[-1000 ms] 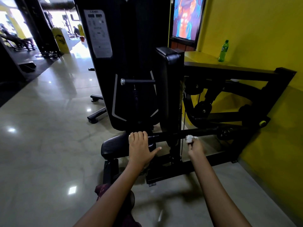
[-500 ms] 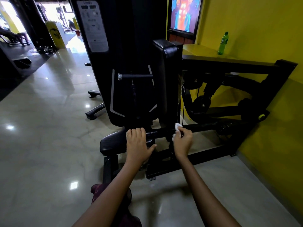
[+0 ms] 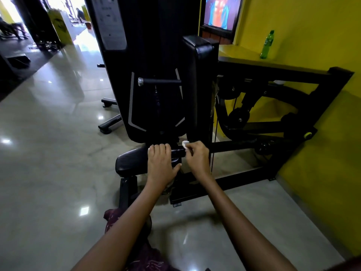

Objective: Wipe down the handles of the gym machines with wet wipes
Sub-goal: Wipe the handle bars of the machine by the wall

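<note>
A black gym machine stands before me, with a padded seat (image 3: 129, 161) and an upright back pad (image 3: 197, 90). A low black horizontal bar (image 3: 234, 146) runs behind the seat. My left hand (image 3: 161, 165) lies on the seat's far end, fingers curled over the bar and thumb out to the right. My right hand (image 3: 197, 156) pinches a small white wet wipe (image 3: 185, 143) and holds it against the bar, just right of my left hand. A second black handle with a chrome cap (image 3: 156, 81) sticks out higher up on the machine.
A yellow wall (image 3: 312, 133) closes the right side, with a green bottle (image 3: 267, 45) on its ledge and a poster (image 3: 220, 12) above. The machine's black frame (image 3: 293, 75) fills the gap to the wall. Glossy tiled floor (image 3: 48, 153) lies to the left, more equipment far back.
My right hand with the wipe has slid left along the low bar, from well right of the back pad to right beside my left hand. My left hand stays put.
</note>
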Available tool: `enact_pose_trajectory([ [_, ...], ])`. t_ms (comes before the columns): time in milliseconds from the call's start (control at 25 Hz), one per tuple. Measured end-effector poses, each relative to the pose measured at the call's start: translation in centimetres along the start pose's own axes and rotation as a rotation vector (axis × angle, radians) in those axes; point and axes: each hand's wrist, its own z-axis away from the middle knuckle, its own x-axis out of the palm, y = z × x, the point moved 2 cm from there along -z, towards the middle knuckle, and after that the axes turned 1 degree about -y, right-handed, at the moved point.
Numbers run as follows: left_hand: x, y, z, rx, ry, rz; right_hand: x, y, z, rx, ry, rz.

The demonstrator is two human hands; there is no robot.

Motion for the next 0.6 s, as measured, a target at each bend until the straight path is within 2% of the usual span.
enact_pose_trajectory([
  [80, 0.0, -0.1, 0.1, 0.020, -0.038, -0.013, -1.0, 0.9, -0.7, -0.018, -0.005, 0.012],
  [240, -0.2, 0.0, 0.1, -0.002, -0.050, -0.013, -3.5, 3.6, -2.0, 0.203, 0.083, 0.005],
  [440, 0.0, 0.0, 0.0, 0.002, -0.036, 0.008, 0.1, -0.6, 0.1, -0.141, -0.127, 0.030],
  [520, -0.2, 0.0, 0.1, 0.008, -0.014, 0.004, -1.6, 1.5, -0.8, -0.129, -0.103, 0.067],
  [600, -0.6, 0.3, 0.1, -0.009, -0.064, -0.047, -4.5, 4.8, -2.2, -0.024, -0.009, 0.130],
])
